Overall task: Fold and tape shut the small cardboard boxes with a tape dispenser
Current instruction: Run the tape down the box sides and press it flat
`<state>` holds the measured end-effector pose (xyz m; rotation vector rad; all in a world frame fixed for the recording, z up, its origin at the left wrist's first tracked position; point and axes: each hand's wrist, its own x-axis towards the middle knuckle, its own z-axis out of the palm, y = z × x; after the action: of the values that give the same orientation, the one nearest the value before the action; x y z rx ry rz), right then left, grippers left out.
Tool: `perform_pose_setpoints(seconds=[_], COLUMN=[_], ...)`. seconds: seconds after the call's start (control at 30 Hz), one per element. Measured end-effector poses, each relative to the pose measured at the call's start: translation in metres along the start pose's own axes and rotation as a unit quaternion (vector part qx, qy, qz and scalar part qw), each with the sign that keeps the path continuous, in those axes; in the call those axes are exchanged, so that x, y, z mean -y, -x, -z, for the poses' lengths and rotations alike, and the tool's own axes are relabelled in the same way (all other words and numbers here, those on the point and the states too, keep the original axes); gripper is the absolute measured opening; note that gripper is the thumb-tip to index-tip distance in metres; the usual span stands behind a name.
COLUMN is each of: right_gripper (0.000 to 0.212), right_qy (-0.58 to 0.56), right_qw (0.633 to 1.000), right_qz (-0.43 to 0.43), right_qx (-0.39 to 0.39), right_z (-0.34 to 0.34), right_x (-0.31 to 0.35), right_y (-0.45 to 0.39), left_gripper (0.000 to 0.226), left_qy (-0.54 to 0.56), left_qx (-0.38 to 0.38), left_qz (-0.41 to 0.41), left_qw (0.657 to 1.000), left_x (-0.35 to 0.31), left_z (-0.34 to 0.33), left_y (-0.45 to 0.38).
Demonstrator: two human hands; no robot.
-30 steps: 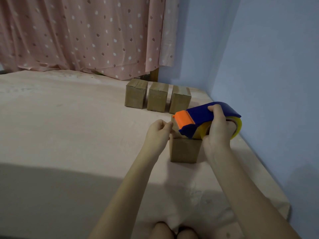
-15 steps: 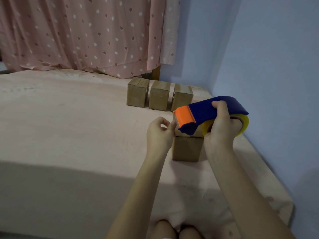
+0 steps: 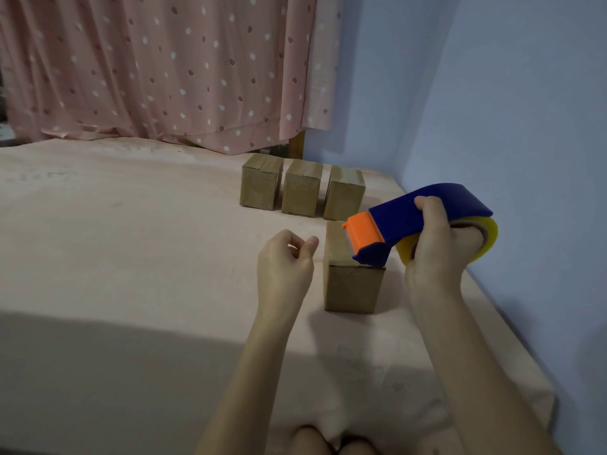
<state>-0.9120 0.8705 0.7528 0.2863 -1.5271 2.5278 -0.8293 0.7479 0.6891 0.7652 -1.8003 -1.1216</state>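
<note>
Now the right hand [image 3: 433,254] is gripping the tape dispenser [image 3: 410,218] over the near box [image 3: 353,284], left hand [image 3: 284,264] idling loosely curled alongside, so the unsteadied box is risking tipping

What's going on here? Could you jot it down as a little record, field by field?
Setting: a bed sheet with a dotted curtain behind and a blue wall on the right
Right hand: grips a blue and orange tape dispenser
Dispenser position: over the top of the near box
Left hand: beside that box, not touching it, fingers loosely curled, holding nothing
Other boxes: row of three boxes standing farther back, side by side
Contact of dispenser with box: cannot tell
</note>
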Motion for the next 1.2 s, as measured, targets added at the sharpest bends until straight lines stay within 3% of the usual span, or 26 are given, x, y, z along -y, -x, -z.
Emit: perform_pose_setpoints(seconds=[0.33,0.47,0.93,1.2], right_gripper=[0.040,0.049,0.048,0.055], right_qy=[0.196,0.217,0.277,0.358], right_qw=[0.968,0.962,0.947,0.914], right_qz=[0.131,0.135,0.126,0.159], right_qx=[0.089,0.093,0.101,0.104], right_z=[-0.008,-0.010,-0.013,-0.019], right_x=[-0.007,-0.010,-0.019,-0.022], right_y=[0.007,0.007,0.006,0.004], left_gripper=[0.031,0.031,0.033,0.035], left_qy=[0.014,0.024,0.027,0.049], left_qx=[0.065,0.065,0.080,0.104], left_qz=[0.055,0.058,0.086,0.116], left_qw=[0.996,0.996,0.993,0.986], left_x=[0.013,0.015,0.022,0.032], left_z=[0.002,0.000,-0.007,-0.013], left_y=[-0.007,-0.008,-0.011,-0.008])
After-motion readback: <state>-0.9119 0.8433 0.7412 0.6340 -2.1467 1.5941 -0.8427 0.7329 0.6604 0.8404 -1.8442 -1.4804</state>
